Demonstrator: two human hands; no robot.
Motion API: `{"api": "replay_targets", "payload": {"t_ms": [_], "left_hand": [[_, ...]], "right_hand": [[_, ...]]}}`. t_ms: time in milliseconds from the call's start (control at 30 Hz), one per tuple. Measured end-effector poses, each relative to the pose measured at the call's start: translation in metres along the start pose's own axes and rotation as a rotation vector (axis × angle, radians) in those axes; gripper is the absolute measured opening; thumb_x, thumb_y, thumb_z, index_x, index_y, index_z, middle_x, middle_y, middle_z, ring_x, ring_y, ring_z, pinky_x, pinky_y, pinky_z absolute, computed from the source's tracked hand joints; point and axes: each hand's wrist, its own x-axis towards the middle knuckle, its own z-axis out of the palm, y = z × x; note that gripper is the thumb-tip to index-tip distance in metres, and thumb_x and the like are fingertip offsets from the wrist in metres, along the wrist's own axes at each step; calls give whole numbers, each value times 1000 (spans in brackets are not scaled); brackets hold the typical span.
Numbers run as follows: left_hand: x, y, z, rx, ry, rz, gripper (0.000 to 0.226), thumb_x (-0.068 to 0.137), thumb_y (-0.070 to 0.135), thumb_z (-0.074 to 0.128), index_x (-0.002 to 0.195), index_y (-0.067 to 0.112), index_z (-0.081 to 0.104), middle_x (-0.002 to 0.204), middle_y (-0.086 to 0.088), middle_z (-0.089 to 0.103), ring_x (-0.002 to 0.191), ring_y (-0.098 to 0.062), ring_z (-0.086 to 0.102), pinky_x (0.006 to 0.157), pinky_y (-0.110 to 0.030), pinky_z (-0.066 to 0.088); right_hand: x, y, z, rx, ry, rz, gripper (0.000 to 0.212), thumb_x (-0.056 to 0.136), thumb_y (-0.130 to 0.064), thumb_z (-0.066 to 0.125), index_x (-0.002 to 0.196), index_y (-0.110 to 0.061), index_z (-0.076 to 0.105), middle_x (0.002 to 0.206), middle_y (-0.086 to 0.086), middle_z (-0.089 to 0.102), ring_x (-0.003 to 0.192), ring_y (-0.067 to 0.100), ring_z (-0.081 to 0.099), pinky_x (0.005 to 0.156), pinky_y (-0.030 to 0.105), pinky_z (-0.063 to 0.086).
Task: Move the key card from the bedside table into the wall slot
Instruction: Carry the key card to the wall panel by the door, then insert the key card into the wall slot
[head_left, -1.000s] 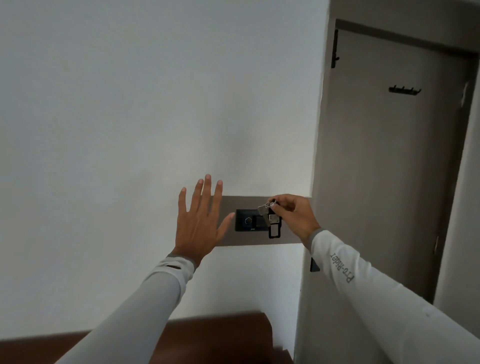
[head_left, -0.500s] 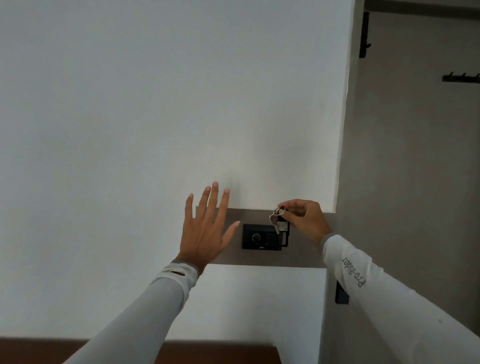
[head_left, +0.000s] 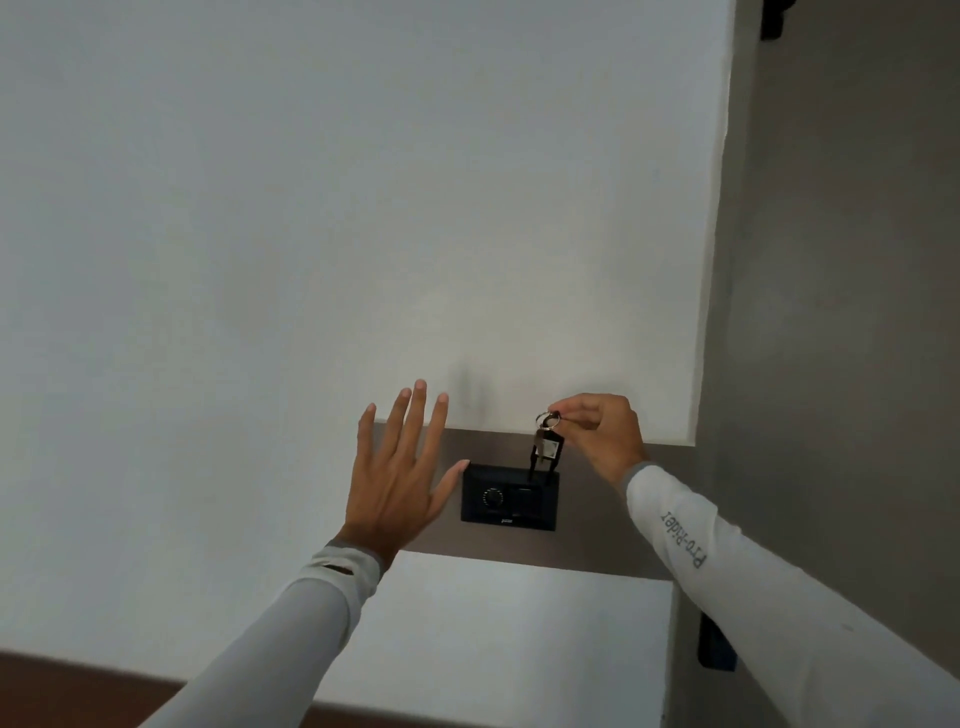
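Observation:
A black wall unit (head_left: 509, 500) with a round dial and a card slot is set in a grey-brown band on the white wall. The key card (head_left: 545, 456), a black tag on a metal ring with a small silver key, hangs upright with its lower end at the slot's top right edge. My right hand (head_left: 597, 423) pinches the ring from the right, just above the unit. My left hand (head_left: 397, 475) is flat and open with fingers spread, just left of the unit, thumb tip near its upper left corner.
A grey-brown door (head_left: 841, 312) fills the right side past the wall's corner, with a dark hook (head_left: 774, 21) at its top. A small dark fitting (head_left: 714, 644) sits low on the door side. Dark wood (head_left: 62, 691) runs along the bottom left.
The view has closed in on the wall unit. My right hand lifted the key card, so it now hangs above the slot instead of in front of the unit. My left hand stayed spread.

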Motion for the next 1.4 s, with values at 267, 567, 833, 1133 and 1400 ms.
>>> {"api": "replay_targets", "payload": {"t_ms": [267, 567, 833, 1133, 1400], "left_hand": [[12, 15, 65, -29, 11, 29, 78, 106, 61, 40, 163, 9, 37, 170, -22, 37, 154, -38, 42, 120, -65, 40], [16, 25, 117, -53, -12, 38, 76, 107, 60, 39, 164, 8, 36, 169, -22, 38, 154, -38, 42, 119, -66, 40], [4, 21, 137, -86, -44, 49, 76, 106, 58, 43, 162, 7, 39, 168, -24, 40, 153, -40, 43, 118, -65, 42], [-8, 19, 143, -102, -56, 53, 74, 106, 55, 47, 161, 6, 41, 167, -24, 41, 153, -40, 43, 117, -63, 45], [-9, 23, 140, -142, -99, 24, 73, 107, 54, 43, 162, 6, 40, 168, -24, 39, 154, -41, 40, 117, -64, 44]], "right_hand": [[35, 48, 19, -37, 14, -38, 16, 75, 0, 79, 82, -13, 74, 88, 7, 78, 89, 21, 75, 87, 34, 60], [47, 85, 40, 6, -11, -33, 20, 73, 4, 80, 76, -13, 70, 84, 15, 77, 79, 23, 74, 86, 42, 61], [51, 96, 48, -24, 10, -84, 24, 74, 3, 77, 82, -20, 73, 84, 4, 76, 85, 18, 74, 86, 37, 59], [40, 113, 58, -228, -93, -244, 17, 83, -4, 73, 100, -6, 74, 92, 5, 77, 91, 21, 75, 80, 13, 56], [20, 129, 67, -937, 67, -630, 59, 87, -52, 60, 125, -8, 60, 142, 13, 55, 129, 30, 52, 108, 41, 43]]}}
